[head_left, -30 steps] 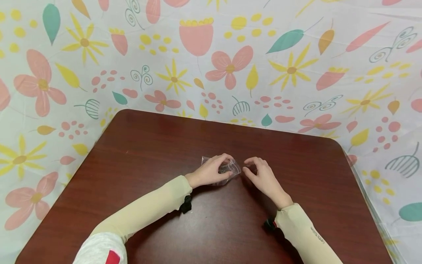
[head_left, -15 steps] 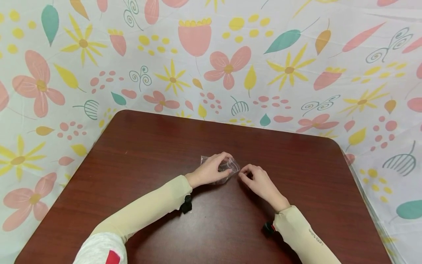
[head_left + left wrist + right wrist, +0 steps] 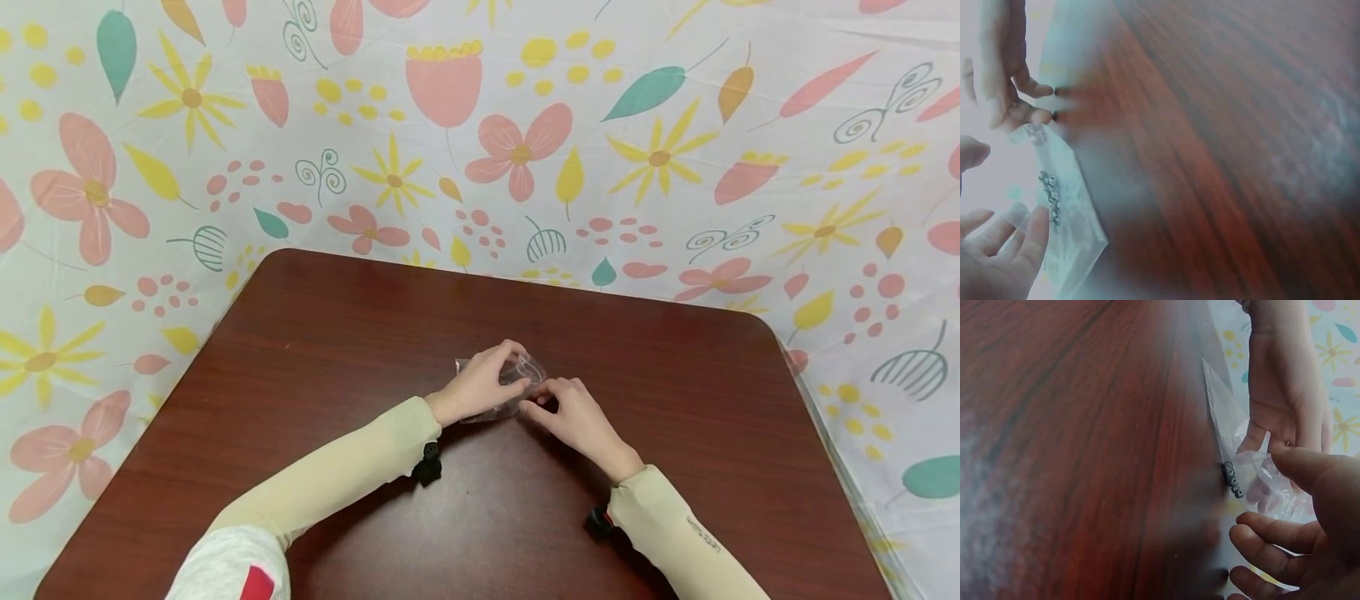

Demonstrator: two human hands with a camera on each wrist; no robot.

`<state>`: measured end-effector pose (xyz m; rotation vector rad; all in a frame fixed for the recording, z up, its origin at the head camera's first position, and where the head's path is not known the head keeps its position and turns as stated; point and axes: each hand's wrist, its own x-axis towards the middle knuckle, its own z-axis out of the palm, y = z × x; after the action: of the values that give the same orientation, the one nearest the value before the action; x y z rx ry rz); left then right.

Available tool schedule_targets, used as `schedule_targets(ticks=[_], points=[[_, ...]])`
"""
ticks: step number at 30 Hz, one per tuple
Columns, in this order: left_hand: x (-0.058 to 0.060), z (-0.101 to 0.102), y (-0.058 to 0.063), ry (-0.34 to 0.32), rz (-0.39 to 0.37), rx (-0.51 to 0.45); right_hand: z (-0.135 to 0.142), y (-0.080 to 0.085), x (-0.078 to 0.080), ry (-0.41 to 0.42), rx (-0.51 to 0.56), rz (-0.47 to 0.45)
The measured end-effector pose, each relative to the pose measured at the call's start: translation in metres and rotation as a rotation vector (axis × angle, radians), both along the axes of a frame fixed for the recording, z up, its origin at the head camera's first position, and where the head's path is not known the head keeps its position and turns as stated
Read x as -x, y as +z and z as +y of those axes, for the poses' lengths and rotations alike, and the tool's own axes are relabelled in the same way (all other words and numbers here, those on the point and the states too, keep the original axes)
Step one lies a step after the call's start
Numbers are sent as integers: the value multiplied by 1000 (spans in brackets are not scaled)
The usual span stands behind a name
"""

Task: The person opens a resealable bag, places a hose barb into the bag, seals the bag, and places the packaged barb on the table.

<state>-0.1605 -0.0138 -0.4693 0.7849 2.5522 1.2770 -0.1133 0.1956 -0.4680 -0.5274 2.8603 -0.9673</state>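
A clear plastic bag (image 3: 532, 368) lies near the middle of the table, partly hidden under my left hand (image 3: 477, 387). That hand grips the bag, its thumb and fingers spread apart around the bag's right end. Inside the bag, the right wrist view shows a row of small dark ring-like metal pieces (image 3: 1232, 480). The same metal pieces (image 3: 1050, 195) form a short line in the left wrist view. My right hand (image 3: 576, 423) is at the bag's right end, thumb and fingers apart, its fingertips right at the plastic.
A dark reddish-brown wooden table (image 3: 360, 308) with rounded corners carries the bag. White cloth with a floral print (image 3: 442, 175) hangs behind it and along its sides. Black wrist devices (image 3: 428, 465) are strapped below both cream sleeves (image 3: 337, 467).
My right hand has moved left and slightly down, from beside the bag to its right end. The left hand and the bag have barely shifted.
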Motion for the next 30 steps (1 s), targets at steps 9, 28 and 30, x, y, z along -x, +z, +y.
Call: schedule_targets(ticks=[9,28,30], points=[[-2,0,8,45,-32,37,-3,1,4,-45,-27,57],[2,-9,13,102,82,-72,4,8,11,-52,32,158],[4,-12,13,106,103,-93,5,9,12,-54,41,154]])
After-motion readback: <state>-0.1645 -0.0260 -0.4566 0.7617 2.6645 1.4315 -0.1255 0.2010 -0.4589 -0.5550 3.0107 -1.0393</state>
